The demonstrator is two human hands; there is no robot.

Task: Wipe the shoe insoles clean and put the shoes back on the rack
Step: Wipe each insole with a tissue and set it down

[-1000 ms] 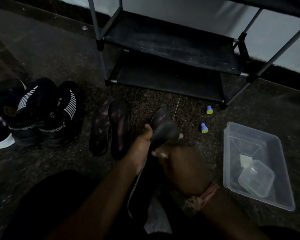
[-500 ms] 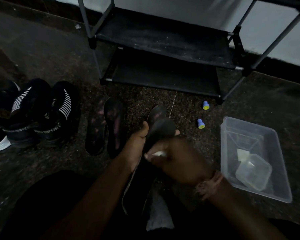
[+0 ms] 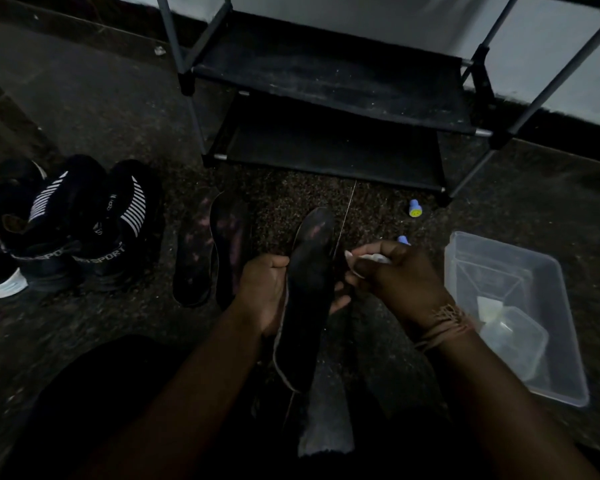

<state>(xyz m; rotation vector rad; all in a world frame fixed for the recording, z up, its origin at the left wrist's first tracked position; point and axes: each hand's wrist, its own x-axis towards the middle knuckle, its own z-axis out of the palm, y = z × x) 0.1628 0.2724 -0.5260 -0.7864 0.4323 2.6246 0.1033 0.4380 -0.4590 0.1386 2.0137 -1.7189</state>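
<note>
My left hand (image 3: 262, 292) grips a dark insole (image 3: 307, 306) by its left edge, held lengthwise over my lap. A second dark insole (image 3: 317, 225) with pink worn patches lies on the floor just beyond it. My right hand (image 3: 395, 278) is just right of the held insole, closed on a small white wipe (image 3: 373, 258). Two more insoles (image 3: 212, 247) lie side by side on the floor to the left. Black shoes with white stripes (image 3: 84, 223) stand at the far left. The black shoe rack (image 3: 333, 98) stands ahead, its two lower shelves bare.
A clear plastic tub (image 3: 561, 327) sits on the floor at right, holding a small clear container (image 3: 513, 337) and a white piece. Two small blue caps (image 3: 414, 207) lie near the rack's foot. A shoe with a white sole (image 3: 0, 285) is at the left edge.
My right hand has lifted off the insole's top and moved right, still holding the wipe. The insole's upper surface is now uncovered. The camera has shifted closer.
</note>
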